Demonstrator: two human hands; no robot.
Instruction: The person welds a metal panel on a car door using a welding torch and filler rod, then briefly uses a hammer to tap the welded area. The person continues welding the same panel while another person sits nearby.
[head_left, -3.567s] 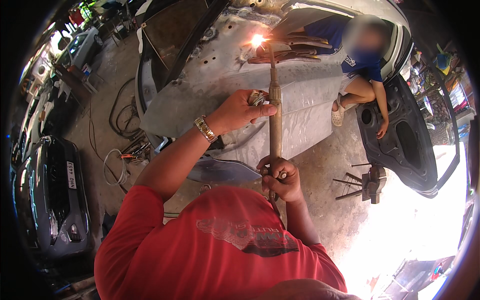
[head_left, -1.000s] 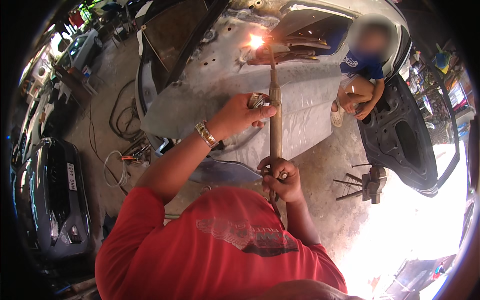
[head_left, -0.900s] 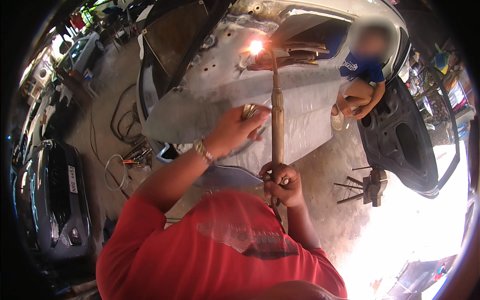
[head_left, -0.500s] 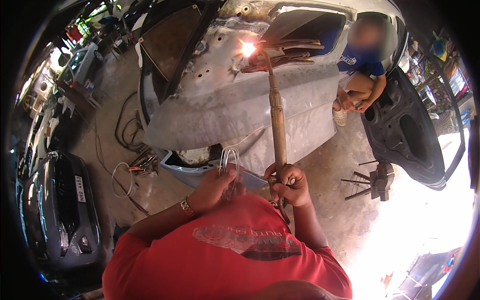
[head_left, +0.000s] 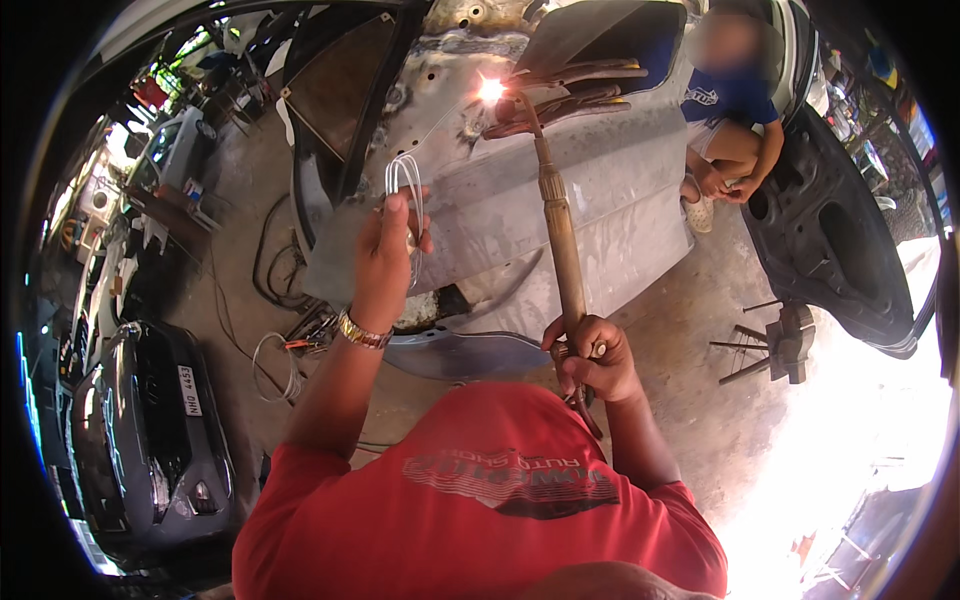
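Note:
My right hand (head_left: pixel 595 362) is closed round the lower end of a brass gas welding torch (head_left: pixel 563 240), its thumb and fingers by the valve knobs. The torch's bent tip ends in a bright flame (head_left: pixel 491 90) at the bare metal of a car body panel (head_left: pixel 455 115). In my left hand (head_left: pixel 388 240) is a looped coil of thin wire (head_left: pixel 404 185), pinched between thumb and fingers; one strand runs up toward the flame. The hand is raised in front of the grey lower panel (head_left: pixel 480 215). Near the flame, several dark brown strips (head_left: pixel 580 95) lie along the panel; their kind is unclear.
A person in a blue shirt (head_left: pixel 735 120) squats at the right, beside a detached black door (head_left: pixel 830 230). A bench vise (head_left: pixel 790 345) stands on the floor. At left are a black bumper (head_left: pixel 150 430), hoses (head_left: pixel 270 260) and a wire coil with tools (head_left: pixel 285 360).
My left hand has moved up and left with the wire coil, out from near my chest toward the panel. My right hand and the torch shift only slightly; the flame stays lit.

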